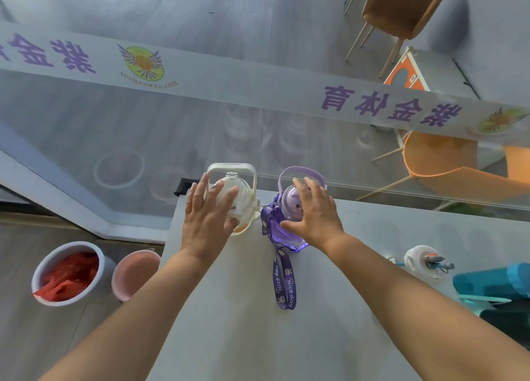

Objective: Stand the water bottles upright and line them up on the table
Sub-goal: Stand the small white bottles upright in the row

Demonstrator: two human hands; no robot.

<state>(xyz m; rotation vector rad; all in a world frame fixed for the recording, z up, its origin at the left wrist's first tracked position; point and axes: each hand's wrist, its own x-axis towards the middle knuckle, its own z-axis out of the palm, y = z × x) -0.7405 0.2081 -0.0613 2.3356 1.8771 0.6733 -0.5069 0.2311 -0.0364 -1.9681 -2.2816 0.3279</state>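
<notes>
At the far left corner of the pale grey bench (pixel 229 309) you have a cream-white bottle (pixel 243 197) with a clear domed lid, and just beside it a lilac bottle (pixel 289 205) with a lilac handle. The lilac bottle's strap (pixel 284 280) is deep purple, printed with white "Nice day" lettering and small white figures. Near the bench's right edge you see a white bottle (pixel 421 258) and a teal bottle (pixel 493 283). On the grey floor off the left edge stand a white bucket (pixel 43 266) with red contents and a pink bucket (pixel 134 271). Beyond the bench are orange chairs (pixel 447 162) and purple lettering on a white banner (pixel 258 79).
</notes>
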